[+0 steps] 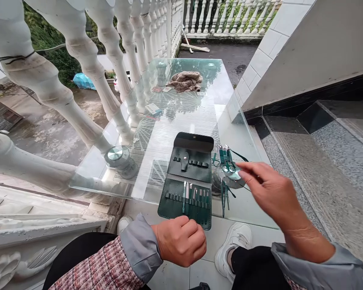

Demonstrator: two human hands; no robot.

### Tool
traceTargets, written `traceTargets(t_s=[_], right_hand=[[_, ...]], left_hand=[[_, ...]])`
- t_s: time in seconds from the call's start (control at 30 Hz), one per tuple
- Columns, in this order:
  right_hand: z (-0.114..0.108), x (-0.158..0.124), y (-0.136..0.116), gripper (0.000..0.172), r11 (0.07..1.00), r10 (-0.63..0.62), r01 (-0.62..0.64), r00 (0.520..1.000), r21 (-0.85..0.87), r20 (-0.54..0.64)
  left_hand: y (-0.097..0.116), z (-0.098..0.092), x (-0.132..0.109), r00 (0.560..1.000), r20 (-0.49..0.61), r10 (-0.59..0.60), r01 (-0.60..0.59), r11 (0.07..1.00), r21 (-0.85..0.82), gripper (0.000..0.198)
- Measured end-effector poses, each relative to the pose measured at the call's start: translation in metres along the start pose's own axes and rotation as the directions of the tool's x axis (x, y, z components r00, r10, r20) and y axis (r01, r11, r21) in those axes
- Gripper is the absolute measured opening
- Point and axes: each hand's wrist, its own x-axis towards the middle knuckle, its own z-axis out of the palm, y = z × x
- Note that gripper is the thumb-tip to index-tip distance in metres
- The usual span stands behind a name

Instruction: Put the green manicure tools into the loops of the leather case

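A dark green manicure case (pixel 190 177) lies unfolded at the near edge of the glass table. Its lower panel holds several slim metal tools (pixel 191 197) in loops; the upper panel's loops show no tools. My left hand (pixel 181 241) is closed in a fist at the case's near edge, its fingertips hidden. To the right of the case lie nail clippers (pixel 224 154), small scissors (pixel 229 167) and several thin green tools (pixel 225 196). Beside them my right hand (pixel 269 193) has thumb and forefinger pinched together; what is between them I cannot make out.
The glass table (pixel 242 137) carries a crumpled brown cloth (pixel 186 81) and a small box (pixel 153 108) farther back. White balusters (pixel 87 52) run along the left. Stone steps (pixel 308 161) rise at the right. White shoes (pixel 234 243) stand below the near edge.
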Motion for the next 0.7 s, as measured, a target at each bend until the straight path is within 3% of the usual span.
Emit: traceTargets(t_s=[0.1, 0.2, 0.27, 0.37, 0.7], right_hand=[[-0.008, -0.004, 0.02, 0.016, 0.988, 0.104, -0.1, 0.994, -0.118, 0.03], [-0.004, -0.013, 0.033, 0.016, 0.964, 0.09, -0.045, 0.982, -0.261, 0.164], [0.0, -0.017, 0.038, 0.014, 0.944, 0.1, -0.035, 0.978, -0.328, 0.184], [0.0, -0.019, 0.043, 0.013, 0.915, 0.132, -0.052, 0.976, -0.401, 0.175], [0.014, -0.012, 0.038, 0.016, 0.871, 0.121, 0.048, 0.943, -0.488, 0.309]], left_hand=[[0.0, 0.0, 0.0, 1.0, 0.005, -0.001, 0.001, 1.0, 0.006, 0.01], [0.0, 0.0, 0.002, 1.0, 0.004, 0.0, 0.0, 1.0, 0.016, 0.011], [0.0, 0.002, 0.003, 1.0, 0.011, 0.005, -0.005, 1.0, 0.015, 0.011], [-0.001, 0.003, 0.004, 1.0, 0.025, 0.011, -0.011, 1.0, 0.012, 0.011], [-0.001, 0.003, 0.006, 1.0, 0.006, 0.009, -0.009, 1.0, 0.024, 0.011]])
